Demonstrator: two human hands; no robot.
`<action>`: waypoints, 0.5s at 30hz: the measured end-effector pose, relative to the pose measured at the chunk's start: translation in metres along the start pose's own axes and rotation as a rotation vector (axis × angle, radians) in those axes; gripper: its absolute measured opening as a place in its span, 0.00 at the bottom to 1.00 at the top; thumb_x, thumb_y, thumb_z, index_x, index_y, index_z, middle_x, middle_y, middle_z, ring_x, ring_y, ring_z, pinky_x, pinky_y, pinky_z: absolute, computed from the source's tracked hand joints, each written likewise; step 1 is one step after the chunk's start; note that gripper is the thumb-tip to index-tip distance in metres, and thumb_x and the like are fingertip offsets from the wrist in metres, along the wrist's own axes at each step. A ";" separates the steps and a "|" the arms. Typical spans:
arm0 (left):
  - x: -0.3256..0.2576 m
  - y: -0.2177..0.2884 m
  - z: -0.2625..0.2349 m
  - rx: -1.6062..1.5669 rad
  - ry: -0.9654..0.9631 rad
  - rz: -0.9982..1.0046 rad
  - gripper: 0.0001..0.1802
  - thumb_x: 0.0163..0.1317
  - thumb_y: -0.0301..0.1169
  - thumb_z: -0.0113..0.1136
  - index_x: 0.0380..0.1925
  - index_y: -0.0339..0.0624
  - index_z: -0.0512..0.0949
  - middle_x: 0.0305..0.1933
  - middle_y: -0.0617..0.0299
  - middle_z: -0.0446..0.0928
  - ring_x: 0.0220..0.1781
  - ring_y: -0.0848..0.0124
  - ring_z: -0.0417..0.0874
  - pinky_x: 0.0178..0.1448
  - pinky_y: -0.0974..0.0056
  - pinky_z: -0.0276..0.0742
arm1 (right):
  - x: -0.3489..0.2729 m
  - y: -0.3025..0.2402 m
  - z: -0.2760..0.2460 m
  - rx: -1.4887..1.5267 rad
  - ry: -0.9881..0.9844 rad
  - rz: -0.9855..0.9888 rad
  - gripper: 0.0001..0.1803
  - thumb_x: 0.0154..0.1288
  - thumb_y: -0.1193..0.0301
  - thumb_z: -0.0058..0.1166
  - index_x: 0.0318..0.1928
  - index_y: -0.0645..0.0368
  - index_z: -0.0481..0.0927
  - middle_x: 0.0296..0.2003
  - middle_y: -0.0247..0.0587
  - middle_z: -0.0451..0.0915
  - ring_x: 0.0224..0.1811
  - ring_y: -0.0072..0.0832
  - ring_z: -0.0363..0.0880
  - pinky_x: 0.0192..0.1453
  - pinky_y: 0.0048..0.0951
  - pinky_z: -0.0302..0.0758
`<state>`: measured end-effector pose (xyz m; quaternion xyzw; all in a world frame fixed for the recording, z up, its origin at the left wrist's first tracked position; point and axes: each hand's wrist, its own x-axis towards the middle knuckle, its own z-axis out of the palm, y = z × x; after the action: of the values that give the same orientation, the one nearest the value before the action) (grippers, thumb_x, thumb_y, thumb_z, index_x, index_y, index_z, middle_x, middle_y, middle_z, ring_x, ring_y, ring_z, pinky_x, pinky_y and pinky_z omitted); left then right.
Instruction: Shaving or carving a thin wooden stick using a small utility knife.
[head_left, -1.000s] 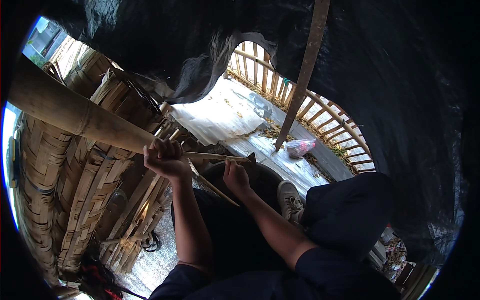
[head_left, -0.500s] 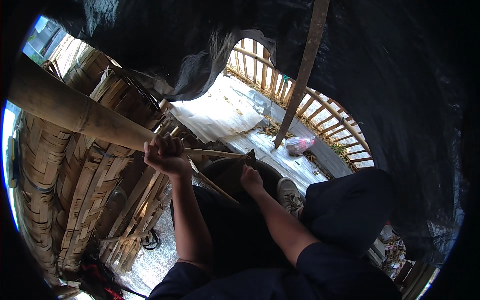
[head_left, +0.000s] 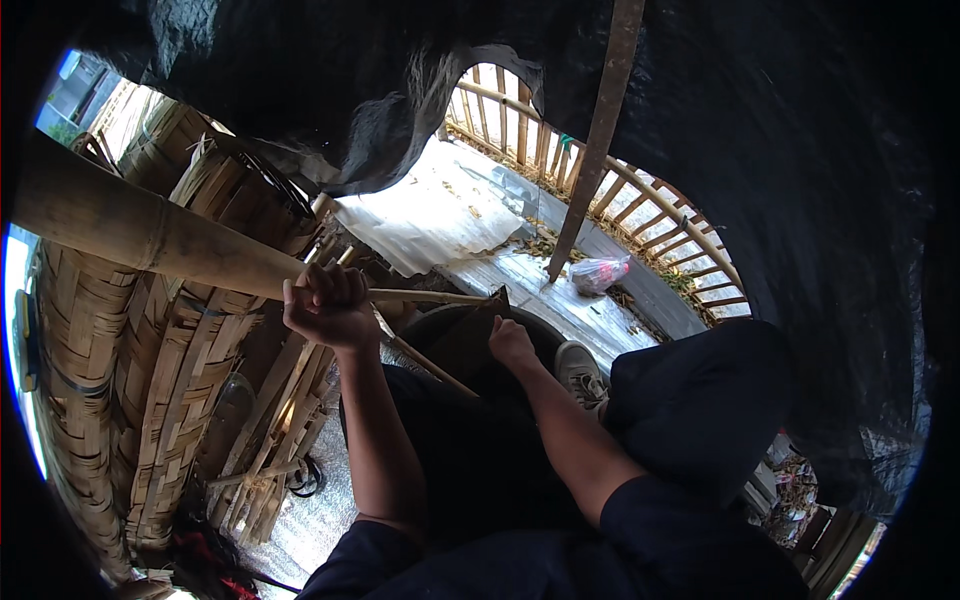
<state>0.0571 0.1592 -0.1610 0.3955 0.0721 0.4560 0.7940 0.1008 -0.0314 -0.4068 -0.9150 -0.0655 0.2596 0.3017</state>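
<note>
A thick bamboo pole (head_left: 215,245) slants in from the upper left. My left hand (head_left: 328,305) is closed around its narrow end. Past that hand, a thin length of bamboo (head_left: 425,296) reaches right to a dark pointed blade (head_left: 501,297). Just below this blade is my right hand (head_left: 513,341), fingers closed in a fist; the handle inside it is mostly hidden. Under both hands stands a dark round tub (head_left: 540,340), largely in shadow. Another thin bamboo stick (head_left: 432,366) slopes down across the tub's near left side.
Rolled woven bamboo panels (head_left: 165,370) stand at the left, beside split bamboo pieces (head_left: 268,490). Black sheeting (head_left: 780,150) hangs overhead and to the right. A brown post (head_left: 598,140) comes down ahead, near a clear plastic bag (head_left: 598,274) and a curved bamboo fence (head_left: 640,205).
My right hand has moved a little away from me and to the right, near the blade. My left hand keeps its grip on the pole. The whole view has shifted slightly.
</note>
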 end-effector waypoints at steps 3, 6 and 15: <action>-0.001 0.001 0.003 0.013 0.026 0.017 0.25 0.63 0.51 0.35 0.10 0.52 0.52 0.09 0.72 0.45 0.12 0.79 0.39 0.17 0.69 0.36 | -0.011 -0.036 0.008 -0.008 0.063 -0.185 0.22 0.72 0.60 0.31 0.33 0.64 0.75 0.28 0.62 0.79 0.33 0.55 0.80 0.40 0.51 0.77; 0.000 0.004 -0.002 0.020 0.057 0.039 0.25 0.63 0.50 0.35 0.10 0.52 0.52 0.09 0.72 0.45 0.12 0.79 0.39 0.17 0.69 0.36 | -0.025 -0.013 0.016 -0.009 0.182 -0.263 0.20 0.72 0.62 0.34 0.31 0.63 0.74 0.24 0.59 0.78 0.29 0.53 0.80 0.33 0.49 0.78; 0.003 0.003 -0.009 0.024 0.067 0.015 0.25 0.61 0.51 0.36 0.10 0.52 0.52 0.09 0.72 0.43 0.12 0.78 0.39 0.18 0.68 0.37 | -0.025 -0.036 0.001 0.113 0.098 -0.200 0.24 0.72 0.60 0.31 0.29 0.65 0.75 0.29 0.64 0.78 0.35 0.57 0.79 0.41 0.51 0.77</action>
<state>0.0525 0.1672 -0.1639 0.3899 0.1011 0.4742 0.7829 0.0800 -0.0083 -0.3758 -0.8970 -0.1271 0.1865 0.3801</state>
